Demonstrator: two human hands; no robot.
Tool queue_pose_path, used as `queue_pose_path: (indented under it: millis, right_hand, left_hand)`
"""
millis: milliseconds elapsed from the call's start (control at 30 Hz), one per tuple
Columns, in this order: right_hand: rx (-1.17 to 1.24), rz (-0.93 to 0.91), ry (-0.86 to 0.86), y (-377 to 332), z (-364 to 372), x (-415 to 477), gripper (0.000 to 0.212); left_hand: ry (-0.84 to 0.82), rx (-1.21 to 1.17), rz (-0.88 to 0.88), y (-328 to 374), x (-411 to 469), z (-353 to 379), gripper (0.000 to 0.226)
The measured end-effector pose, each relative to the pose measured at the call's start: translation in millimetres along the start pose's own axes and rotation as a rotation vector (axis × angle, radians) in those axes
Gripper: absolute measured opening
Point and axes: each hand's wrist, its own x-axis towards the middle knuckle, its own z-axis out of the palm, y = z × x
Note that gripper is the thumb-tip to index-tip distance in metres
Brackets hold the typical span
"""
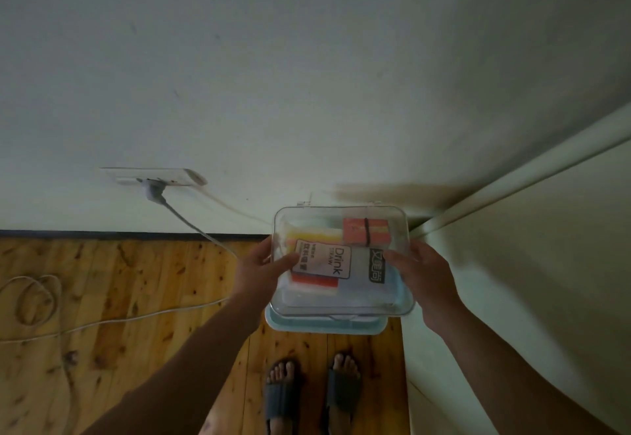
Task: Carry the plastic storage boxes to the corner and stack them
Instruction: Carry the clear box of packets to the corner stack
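- The room is dim, with a flat greenish-grey cast over the wall [307, 59]; no lamp or window shows.
- A soft brown shadow smudges the wall just above the clear box [341, 298], towards the corner.
- The wooden floor [119, 281] is the warmest, best-lit area, and its grain is fairly crisp.
- The box lid carries a faint pale sheen, yet the printed label beneath reads plainly.
- Wide-angle stretch pulls the forearms [177, 359] long towards the lower corners.
- The wall socket [153, 177] looks smeared, perhaps from motion blur.
- The feet [283, 390] at the bottom edge sit in deep shade, with murky detail.
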Motion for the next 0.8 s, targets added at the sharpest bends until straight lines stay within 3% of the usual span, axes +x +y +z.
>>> queue_pose_path:
  millis: [133, 533, 800]
  right_hand:
    - [-0.006, 0.033, 0.000, 23.0, 9.3, 19.2, 0.030]
    - [-0.033, 0.058, -0.028, 51.7, 26.6, 43.4, 0.021]
    - [-0.079, 0.092, -0.006, 66.1, 31.4, 47.5, 0.031]
  left_hand:
    - [0.033, 0.032, -0.006, -23.2, 18.6, -2.5, 0.026]
    - [0.076, 0.088, -0.024, -52.2, 44.3, -10.6, 0.031]
    - [0.097, 0.091, -0.063, -67.9, 48.5, -9.1, 0.032]
